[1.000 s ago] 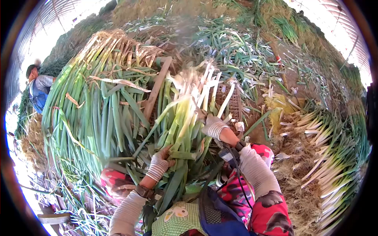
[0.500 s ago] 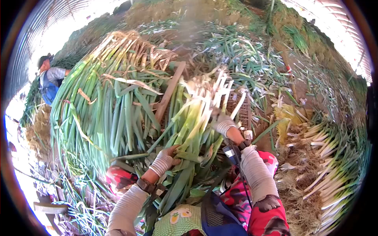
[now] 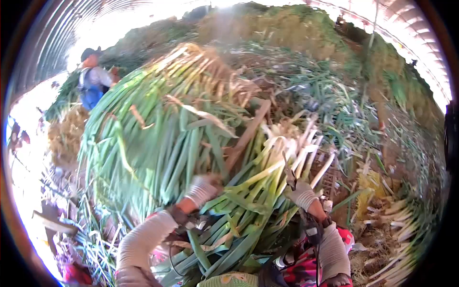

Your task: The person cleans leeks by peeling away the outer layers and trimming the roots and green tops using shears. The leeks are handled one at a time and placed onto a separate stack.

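Note:
A thick bundle of green onions (image 3: 248,201) with white stalks and green leaves lies across my lap, white ends pointing up and right. My left hand (image 3: 201,190), in a striped knit glove, presses on the left side of the bundle's leaves. On the right, my gloved right hand (image 3: 300,193) grips the bundle just below the white stalks. Motion blur softens both hands.
A large heap of green onions (image 3: 158,138) rises to the left, a wooden stick (image 3: 246,136) leaning against it. Another person in blue (image 3: 93,83) works at far left. Trimmed white stalks (image 3: 401,215) and dry husks lie on the ground at right.
The view has tilted upward, so the heap and the person now sit lower and more central. My left hand slid up along the bundle; my right hand stayed gripping near the white ends.

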`<state>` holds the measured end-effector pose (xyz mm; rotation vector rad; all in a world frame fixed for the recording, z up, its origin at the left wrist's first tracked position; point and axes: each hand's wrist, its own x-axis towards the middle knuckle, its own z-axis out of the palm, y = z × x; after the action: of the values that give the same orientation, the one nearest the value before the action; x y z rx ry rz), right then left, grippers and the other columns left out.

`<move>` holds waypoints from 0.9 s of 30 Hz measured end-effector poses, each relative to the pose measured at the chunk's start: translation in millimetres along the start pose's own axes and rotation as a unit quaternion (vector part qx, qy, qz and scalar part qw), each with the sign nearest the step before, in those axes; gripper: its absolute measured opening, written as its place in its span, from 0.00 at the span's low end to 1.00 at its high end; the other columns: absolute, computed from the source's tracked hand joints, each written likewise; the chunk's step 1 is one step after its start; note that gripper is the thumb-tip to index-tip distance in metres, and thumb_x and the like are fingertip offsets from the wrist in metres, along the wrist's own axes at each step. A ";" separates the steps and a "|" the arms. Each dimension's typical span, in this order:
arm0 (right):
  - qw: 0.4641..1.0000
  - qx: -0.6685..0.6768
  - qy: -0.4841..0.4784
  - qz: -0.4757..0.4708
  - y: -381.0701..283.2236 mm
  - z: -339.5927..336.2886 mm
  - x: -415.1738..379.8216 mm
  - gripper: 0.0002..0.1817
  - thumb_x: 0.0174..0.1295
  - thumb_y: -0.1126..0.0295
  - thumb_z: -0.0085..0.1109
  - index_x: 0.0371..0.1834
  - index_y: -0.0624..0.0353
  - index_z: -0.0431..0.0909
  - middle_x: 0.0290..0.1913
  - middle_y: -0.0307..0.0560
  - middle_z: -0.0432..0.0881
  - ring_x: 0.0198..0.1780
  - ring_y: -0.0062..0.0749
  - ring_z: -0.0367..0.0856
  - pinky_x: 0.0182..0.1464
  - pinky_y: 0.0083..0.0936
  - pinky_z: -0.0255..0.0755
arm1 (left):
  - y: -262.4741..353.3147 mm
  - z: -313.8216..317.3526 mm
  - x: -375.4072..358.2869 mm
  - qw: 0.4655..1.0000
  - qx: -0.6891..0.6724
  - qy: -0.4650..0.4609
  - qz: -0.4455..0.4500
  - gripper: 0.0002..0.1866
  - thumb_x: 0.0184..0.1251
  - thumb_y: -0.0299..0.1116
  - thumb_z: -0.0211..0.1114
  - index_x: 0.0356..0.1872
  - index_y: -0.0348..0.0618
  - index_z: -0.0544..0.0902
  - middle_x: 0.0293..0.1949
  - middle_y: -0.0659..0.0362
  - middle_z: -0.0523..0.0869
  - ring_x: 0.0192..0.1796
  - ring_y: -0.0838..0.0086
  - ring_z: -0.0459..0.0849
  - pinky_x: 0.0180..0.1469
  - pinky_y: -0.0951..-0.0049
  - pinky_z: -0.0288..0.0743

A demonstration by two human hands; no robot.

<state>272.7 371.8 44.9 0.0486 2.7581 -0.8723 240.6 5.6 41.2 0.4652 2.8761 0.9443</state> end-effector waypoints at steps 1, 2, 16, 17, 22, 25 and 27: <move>1.000 0.015 0.001 -0.006 -8.9 -7.6 -0.8 0.25 0.51 0.61 0.62 0.49 0.66 0.74 0.44 0.55 0.81 0.44 0.45 0.81 0.50 0.33 0.73 | -2.5 -30.7 14.9 0.987 0.102 0.093 0.078 0.17 0.52 0.38 0.66 0.43 0.43 0.81 0.30 0.55 0.83 0.35 0.60 0.82 0.39 0.63 0.76; 0.999 0.026 -0.001 -0.019 -9.6 -15.8 -7.6 0.24 0.51 0.61 0.62 0.49 0.65 0.75 0.43 0.54 0.81 0.44 0.44 0.81 0.49 0.33 0.73 | -0.1 -46.9 41.2 0.975 0.143 0.139 0.103 0.17 0.52 0.38 0.65 0.43 0.43 0.81 0.30 0.54 0.83 0.35 0.60 0.82 0.39 0.63 0.76; 0.987 0.137 0.012 0.081 -19.6 -4.1 -23.7 0.22 0.47 0.72 0.59 0.50 0.51 0.75 0.37 0.51 0.82 0.41 0.40 0.82 0.39 0.33 0.75 | 59.9 -110.7 130.8 0.980 0.138 0.130 0.067 0.18 0.54 0.37 0.62 0.45 0.41 0.78 0.34 0.51 0.82 0.38 0.56 0.81 0.40 0.60 0.75; 0.997 0.069 -0.009 0.044 -31.1 -11.2 -35.7 0.23 0.46 0.73 0.61 0.48 0.68 0.71 0.37 0.58 0.80 0.40 0.51 0.80 0.41 0.36 0.74 | 74.1 -116.3 115.8 0.980 0.115 0.135 0.088 0.18 0.54 0.37 0.62 0.46 0.41 0.77 0.34 0.50 0.82 0.38 0.55 0.81 0.40 0.59 0.75; 0.980 0.182 0.026 0.069 -22.2 11.6 -33.7 0.26 0.45 0.71 0.60 0.51 0.61 0.71 0.35 0.55 0.81 0.36 0.46 0.82 0.36 0.35 0.75 | 128.4 -124.9 26.2 0.983 0.023 0.099 0.155 0.18 0.55 0.37 0.60 0.47 0.41 0.76 0.35 0.49 0.81 0.39 0.54 0.81 0.41 0.58 0.75; 0.990 0.116 -0.016 0.073 -25.5 4.6 -52.8 0.26 0.44 0.68 0.61 0.49 0.64 0.71 0.29 0.53 0.80 0.34 0.42 0.81 0.34 0.34 0.73 | 148.1 -97.4 -23.1 0.987 -0.001 0.050 0.152 0.18 0.55 0.36 0.60 0.47 0.40 0.76 0.36 0.48 0.81 0.39 0.53 0.81 0.41 0.57 0.75; 0.991 0.132 0.002 0.014 -33.2 29.0 -69.0 0.25 0.44 0.68 0.61 0.48 0.64 0.71 0.28 0.53 0.79 0.33 0.42 0.82 0.33 0.35 0.73 | 156.8 -73.4 -56.6 0.991 -0.018 0.009 0.136 0.19 0.56 0.36 0.59 0.48 0.40 0.75 0.37 0.48 0.81 0.39 0.52 0.81 0.41 0.57 0.75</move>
<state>342.6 331.0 57.6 0.1357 2.6202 -1.2231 322.9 66.3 191.9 0.8655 2.8542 1.0376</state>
